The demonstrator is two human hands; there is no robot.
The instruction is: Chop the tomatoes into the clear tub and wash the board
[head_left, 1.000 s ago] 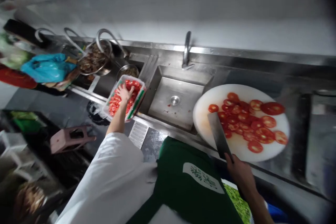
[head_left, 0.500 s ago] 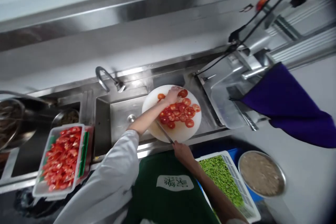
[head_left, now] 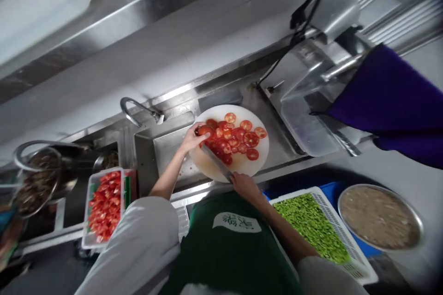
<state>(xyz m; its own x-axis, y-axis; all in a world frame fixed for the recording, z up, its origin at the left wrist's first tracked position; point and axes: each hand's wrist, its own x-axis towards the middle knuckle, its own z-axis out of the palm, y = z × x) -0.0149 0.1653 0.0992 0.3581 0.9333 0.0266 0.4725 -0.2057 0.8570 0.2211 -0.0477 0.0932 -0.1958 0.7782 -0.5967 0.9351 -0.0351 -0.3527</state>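
A round white cutting board lies over the right end of a steel sink and carries several red tomato slices. My left hand grips tomato slices at the board's left edge. My right hand holds the handle of a cleaver, whose blade lies flat on the board beside the slices. A white tray of cut tomatoes sits left of the sink.
A curved tap stands behind the sink basin. A metal pot is at far left. A white basket of chopped green vegetables and a steel bowl sit below right. A machine under purple cloth stands right.
My left hand left the tomato tray, reached across to the board's far side, then pulled back to its left edge gripping slices. The view swung right and settled.
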